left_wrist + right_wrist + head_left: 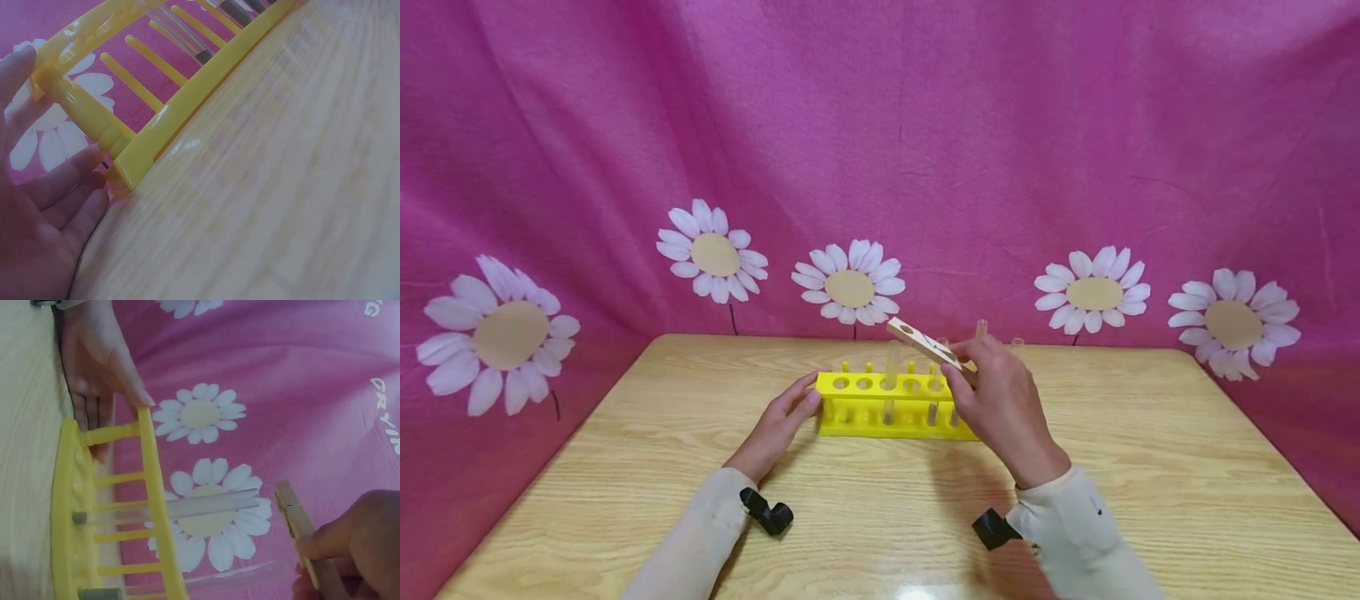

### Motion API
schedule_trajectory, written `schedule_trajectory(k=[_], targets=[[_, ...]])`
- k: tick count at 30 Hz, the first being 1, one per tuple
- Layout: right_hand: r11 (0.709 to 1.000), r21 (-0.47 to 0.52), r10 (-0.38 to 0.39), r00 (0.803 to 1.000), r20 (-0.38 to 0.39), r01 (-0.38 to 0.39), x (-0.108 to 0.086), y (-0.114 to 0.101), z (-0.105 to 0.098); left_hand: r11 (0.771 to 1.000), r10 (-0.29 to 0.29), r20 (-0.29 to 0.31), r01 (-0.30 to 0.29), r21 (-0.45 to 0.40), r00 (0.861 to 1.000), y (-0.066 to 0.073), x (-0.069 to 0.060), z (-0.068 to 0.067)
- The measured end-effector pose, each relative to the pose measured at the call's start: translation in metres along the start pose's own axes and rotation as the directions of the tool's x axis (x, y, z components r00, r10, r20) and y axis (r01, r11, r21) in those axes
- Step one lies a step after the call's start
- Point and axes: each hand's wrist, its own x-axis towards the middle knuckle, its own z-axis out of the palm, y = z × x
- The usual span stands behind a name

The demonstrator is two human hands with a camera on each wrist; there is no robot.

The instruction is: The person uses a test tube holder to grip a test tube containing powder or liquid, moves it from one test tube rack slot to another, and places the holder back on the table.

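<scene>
- One yellow rack [857,431] stands upright near the middle of the wood-grain tabletop [865,533], its row of holes running from left to right.
- The left hand [772,431] holds the left end of the rack: thumb at the upper corner, index finger behind the top, the other fingers loosely bent beside the end post and base.
- The right hand [1006,408] pinches a wooden clamp [925,343] between thumb and fingers, above the right part of the rack; the hand hides the rack's right end from the head camera.
- The clamp slants up to the left, its free end apart from the tubes in the right wrist view.
- A clear tube [212,504] stands in the third hole from the left, dark grey at its bottom.
- Another clear tube [933,412] is in the fifth hole, also dark low down, and a third [955,417] shows just right of it, partly covered by the right hand.
- Yellow pegs [128,536] rise along the back of the rack.
- Pale sleeves [700,525] cover both forearms, with a black device [767,512] at the left wrist.
- Behind the tabletop hangs a magenta cloth [880,125] printed with white daisies [850,287].
</scene>
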Motion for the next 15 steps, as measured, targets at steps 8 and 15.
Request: schedule_trajectory(k=[8,15], targets=[[0.998,-0.048,-0.046,0.998,-0.052,0.044,-0.0014,-0.0014,0.0073,1.000,0.012,-0.010,-0.012,-0.013,1.000,-0.0026,0.0000,-0.0002],[0.998,-0.058,-0.040,0.997,-0.071,0.036,-0.0023,-0.0012,0.0102,1.000,0.013,-0.015,-0.013,-0.003,1.000,-0.0007,-0.0014,0.0007]])
